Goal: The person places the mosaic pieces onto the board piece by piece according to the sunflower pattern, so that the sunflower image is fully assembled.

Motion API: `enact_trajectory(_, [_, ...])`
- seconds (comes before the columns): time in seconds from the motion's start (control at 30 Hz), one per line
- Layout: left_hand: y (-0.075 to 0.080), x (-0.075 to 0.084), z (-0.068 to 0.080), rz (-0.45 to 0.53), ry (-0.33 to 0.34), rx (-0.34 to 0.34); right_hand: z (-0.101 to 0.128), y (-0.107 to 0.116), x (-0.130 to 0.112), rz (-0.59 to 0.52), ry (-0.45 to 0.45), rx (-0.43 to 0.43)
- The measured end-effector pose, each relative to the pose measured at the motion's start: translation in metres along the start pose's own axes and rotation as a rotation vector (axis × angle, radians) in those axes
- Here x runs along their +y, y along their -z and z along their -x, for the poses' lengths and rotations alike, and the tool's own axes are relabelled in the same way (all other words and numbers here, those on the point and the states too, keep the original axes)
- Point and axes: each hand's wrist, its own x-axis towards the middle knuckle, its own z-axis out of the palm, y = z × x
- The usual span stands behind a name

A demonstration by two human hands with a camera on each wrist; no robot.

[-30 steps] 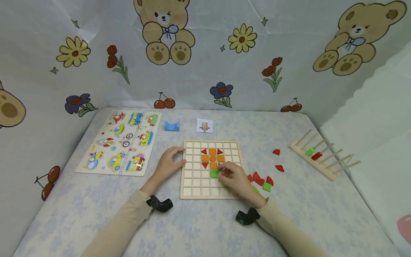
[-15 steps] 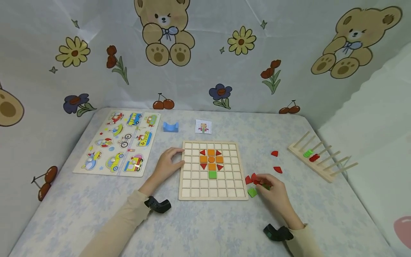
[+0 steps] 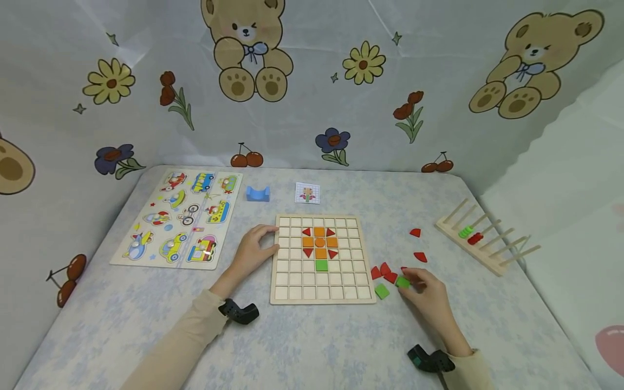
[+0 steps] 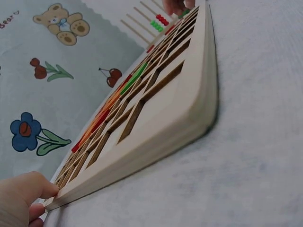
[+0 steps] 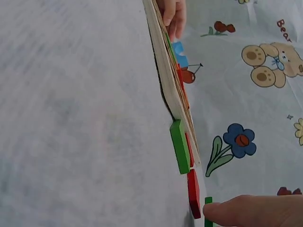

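Observation:
A wooden grid board [image 3: 292, 281] lies mid-table, holding orange squares [image 3: 319, 242], red triangles and one green square [image 3: 321, 265]. My left hand [image 3: 253, 249] grips the board's left edge; the left wrist view shows its fingers [image 4: 26, 196] pinching that edge of the board [image 4: 189, 109]. To the right of the board, my right hand [image 3: 423, 288] pinches a loose green square tile [image 3: 402, 281]. In the right wrist view, a fingertip [image 5: 246, 210] lies on this tile [image 5: 208, 215]. Another green tile [image 3: 382, 291] and red pieces [image 3: 383, 271] lie beside it.
A vehicle peg puzzle [image 3: 182, 216] lies at the left. A blue block [image 3: 258, 193] and a pattern card [image 3: 307, 193] sit behind the board. Two red pieces [image 3: 415, 233] lie further right. A wooden peg rack [image 3: 487, 235] holds green and red rings. Printed curtains enclose the table.
My right hand left the board, moved right to the loose pieces and took hold of a green tile. The left hand stayed on the board's edge.

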Motion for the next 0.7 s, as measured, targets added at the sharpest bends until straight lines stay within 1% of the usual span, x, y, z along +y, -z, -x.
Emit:
enact_trajectory(0.1, [0.001, 0.000, 0.000, -0.002, -0.004, 0.002, -0.008, -0.001, -0.014, -0.011, 0.016, -0.002])
enact_trajectory(0.17, [0.001, 0.000, 0.000, -0.002, -0.004, 0.005, -0.014, -0.005, -0.025, -0.041, 0.065, -0.025])
enact_trajectory(0.27, [0.002, 0.001, 0.001, 0.001, -0.005, 0.005, -0.023, -0.018, -0.042, -0.116, 0.155, -0.098])
enact_trajectory(0.33, [0.002, 0.001, 0.001, 0.004, -0.006, 0.002, -0.027, -0.029, -0.054, -0.164, 0.197, -0.164])
enact_trajectory(0.47, [0.002, 0.000, 0.001, 0.007, -0.006, -0.002, -0.032, -0.053, -0.076, -0.231, 0.242, -0.278])
enact_trajectory(0.6, [0.001, 0.001, 0.001, 0.011, -0.007, 0.002, -0.034, -0.073, -0.092, -0.261, 0.294, -0.349])
enact_trajectory(0.7, [0.000, 0.001, 0.000, 0.015, -0.002, -0.002, -0.034, -0.082, -0.099, -0.270, 0.322, -0.381])
